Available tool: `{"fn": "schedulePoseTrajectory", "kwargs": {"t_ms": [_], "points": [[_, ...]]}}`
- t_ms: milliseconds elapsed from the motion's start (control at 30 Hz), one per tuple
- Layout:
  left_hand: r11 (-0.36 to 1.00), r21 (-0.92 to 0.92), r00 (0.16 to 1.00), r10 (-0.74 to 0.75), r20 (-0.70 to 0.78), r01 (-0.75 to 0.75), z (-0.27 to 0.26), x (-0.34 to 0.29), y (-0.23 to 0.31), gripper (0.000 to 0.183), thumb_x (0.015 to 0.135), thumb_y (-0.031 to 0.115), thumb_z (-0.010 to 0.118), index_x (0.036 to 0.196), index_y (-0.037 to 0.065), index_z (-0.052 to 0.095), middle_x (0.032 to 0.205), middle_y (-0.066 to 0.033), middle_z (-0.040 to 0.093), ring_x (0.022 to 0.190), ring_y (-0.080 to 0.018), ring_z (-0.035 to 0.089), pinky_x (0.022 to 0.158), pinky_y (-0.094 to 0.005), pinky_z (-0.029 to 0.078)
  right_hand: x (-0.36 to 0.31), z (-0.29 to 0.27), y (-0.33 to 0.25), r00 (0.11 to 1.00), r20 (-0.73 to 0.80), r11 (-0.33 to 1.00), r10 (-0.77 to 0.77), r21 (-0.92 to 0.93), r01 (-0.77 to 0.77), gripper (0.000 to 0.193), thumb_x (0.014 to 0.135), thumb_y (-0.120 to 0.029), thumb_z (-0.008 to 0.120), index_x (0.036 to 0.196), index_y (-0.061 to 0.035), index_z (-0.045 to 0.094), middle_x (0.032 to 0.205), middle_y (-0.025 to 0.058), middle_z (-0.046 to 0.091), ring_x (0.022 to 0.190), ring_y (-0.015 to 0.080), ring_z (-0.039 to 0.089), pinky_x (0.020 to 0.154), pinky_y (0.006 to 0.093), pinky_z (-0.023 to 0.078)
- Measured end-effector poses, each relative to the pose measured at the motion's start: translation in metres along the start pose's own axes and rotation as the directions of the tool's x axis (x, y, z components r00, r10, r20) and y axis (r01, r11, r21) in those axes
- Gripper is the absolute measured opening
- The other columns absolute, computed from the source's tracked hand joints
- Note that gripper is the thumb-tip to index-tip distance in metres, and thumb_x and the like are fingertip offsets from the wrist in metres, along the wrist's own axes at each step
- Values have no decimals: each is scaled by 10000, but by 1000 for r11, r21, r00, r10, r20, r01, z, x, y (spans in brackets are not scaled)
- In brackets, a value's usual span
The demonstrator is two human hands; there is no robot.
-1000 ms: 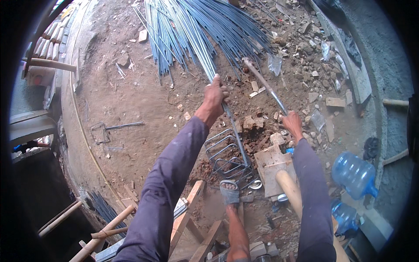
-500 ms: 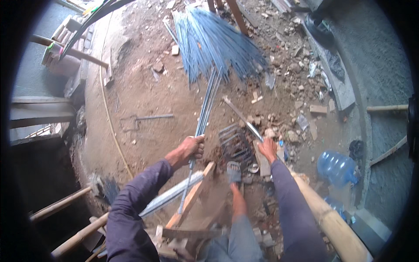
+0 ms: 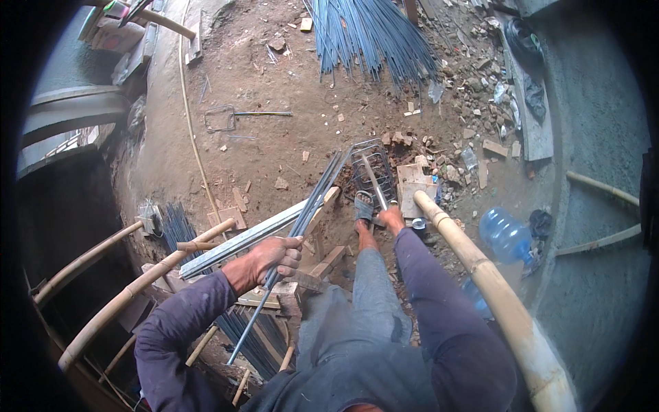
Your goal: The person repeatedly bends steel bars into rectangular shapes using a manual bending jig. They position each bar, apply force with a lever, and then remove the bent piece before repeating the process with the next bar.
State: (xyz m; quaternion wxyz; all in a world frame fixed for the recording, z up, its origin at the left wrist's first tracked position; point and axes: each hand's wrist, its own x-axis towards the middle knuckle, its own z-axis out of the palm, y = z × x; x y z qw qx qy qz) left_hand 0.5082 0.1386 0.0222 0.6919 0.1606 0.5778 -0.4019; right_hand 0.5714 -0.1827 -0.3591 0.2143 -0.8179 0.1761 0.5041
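My left hand [image 3: 271, 259] is closed around several thin steel rods [image 3: 317, 196], which slant up and away over a pale metal-topped beam [image 3: 247, 237]. One rod reaches lower than the others, below my fist. In my right hand [image 3: 392, 220] is a silver metal bar [image 3: 375, 180], its far end over a stack of bent rebar stirrups [image 3: 382, 152] on the ground. My sandalled foot [image 3: 364, 204] stands at the near side of the stirrups.
A large fan of rods [image 3: 371, 41] lies on the dirt ahead. Bamboo poles [image 3: 473, 257] cross at right and left. A blue water jug [image 3: 504, 233] lies by the right wall, with rubble [image 3: 453, 172] along that side. A dark pit [image 3: 75, 206] is at left.
The view has shifted, with the ground things now higher in it. Both hands have come closer to my body, still holding the rods and the bar. The bar now lies over the stirrups.
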Motion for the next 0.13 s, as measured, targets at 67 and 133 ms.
{"fn": "schedulePoseTrajectory", "kwargs": {"t_ms": [67,133], "points": [[989,-144,999,-40,36,45,-21,18,-6,129,1097,194,367,987,137,404,654,75,332,474,-28,315,341,-195,299,-20,14,16,999,-15,999,44,-7,-44,521,716,-200,830,1146,61,694,1143,246,708,1106,350,679,947,421,512],[946,-317,996,-50,77,72,-43,50,-8,104,1096,198,378,1017,140,413,665,80,340,465,-47,316,336,-204,314,-42,10,30,996,60,998,67,-9,-67,656,759,-241,843,1341,-33,624,1292,206,660,1259,336,598,1071,381,434]]}}
